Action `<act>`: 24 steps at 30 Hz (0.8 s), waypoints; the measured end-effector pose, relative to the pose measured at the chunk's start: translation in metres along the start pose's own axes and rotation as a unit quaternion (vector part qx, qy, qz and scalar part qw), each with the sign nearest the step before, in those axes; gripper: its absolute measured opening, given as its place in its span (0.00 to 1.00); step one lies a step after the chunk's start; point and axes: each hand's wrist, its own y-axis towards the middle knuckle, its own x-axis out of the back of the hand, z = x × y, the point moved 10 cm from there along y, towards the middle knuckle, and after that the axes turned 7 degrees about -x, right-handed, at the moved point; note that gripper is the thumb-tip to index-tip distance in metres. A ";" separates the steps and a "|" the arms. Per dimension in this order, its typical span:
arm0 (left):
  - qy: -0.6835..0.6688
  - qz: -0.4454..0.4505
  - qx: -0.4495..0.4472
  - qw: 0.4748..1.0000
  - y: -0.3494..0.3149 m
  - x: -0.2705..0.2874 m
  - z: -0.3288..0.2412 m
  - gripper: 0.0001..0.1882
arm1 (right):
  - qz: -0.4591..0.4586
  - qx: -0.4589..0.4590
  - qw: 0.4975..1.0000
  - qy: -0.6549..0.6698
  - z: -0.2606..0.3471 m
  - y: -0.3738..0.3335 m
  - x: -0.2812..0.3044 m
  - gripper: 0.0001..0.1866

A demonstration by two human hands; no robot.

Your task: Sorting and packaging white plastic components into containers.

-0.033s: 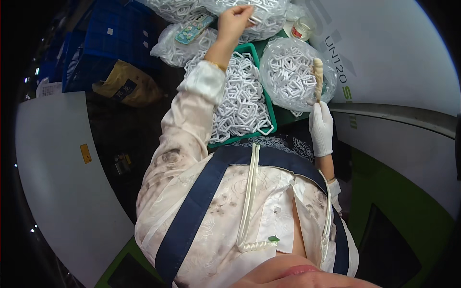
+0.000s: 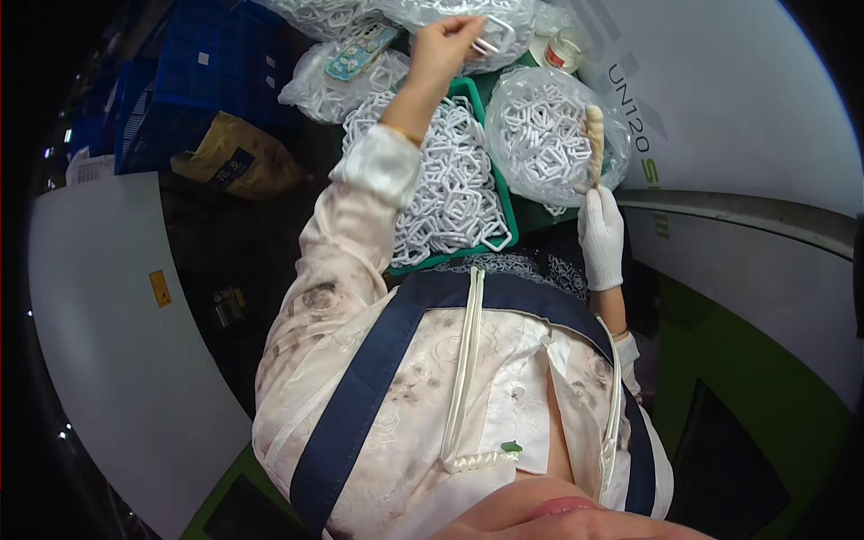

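Head view: a white curved machine housing (image 2: 747,99) fills the 2 o'clock sector; blue crates (image 2: 193,81) stand at 10 o'clock. A green tray (image 2: 500,193) holds white plastic links (image 2: 450,193); clear bags (image 2: 540,135) hold more. The bare left hand (image 2: 447,49) at 12 o'clock pinches one white link (image 2: 493,40). The gloved right hand (image 2: 601,236) has its fingers wrapped around a pale ridged stick (image 2: 594,139).
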 end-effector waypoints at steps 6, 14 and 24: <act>-0.030 0.128 0.104 0.986 -0.100 -0.056 -0.024 0.13 | -0.011 0.131 0.988 -0.079 0.054 -0.002 -0.033 0.14; -0.570 0.158 0.466 0.658 -0.182 -0.107 0.019 0.19 | -0.056 0.073 0.995 -0.041 0.040 0.006 0.000 0.14; -0.253 0.114 0.197 0.940 -0.138 -0.086 -0.012 0.10 | -0.121 0.075 0.966 -0.218 0.051 0.002 0.034 0.13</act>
